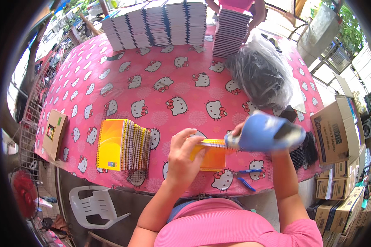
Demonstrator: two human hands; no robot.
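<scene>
My left hand [184, 153] is closed on the edge of a yellow-orange spiral notebook [213, 159], its wire-bound edge facing up near the table's front. My right hand [237, 129] grips a blue slide slipper [268, 133], somewhat blurred, its toe end close to the notebook's binding. The slipper hides most of that hand. Just below lie blue-handled pliers [247, 184]. Left of my left hand leans a row of yellow spiral notebooks [125, 145], with the front cover showing. At the right table edge, beside my right wrist, are black wire binding coils [305, 154].
Tall stacks of white-paged books [156, 24] stand at the far edge, with another stack [231, 33] before a person in pink [237, 4]. A clear plastic bag of dark contents [261, 72] sits right. Cardboard boxes [332, 131] flank the right side; a white plastic chair [95, 206] is lower left.
</scene>
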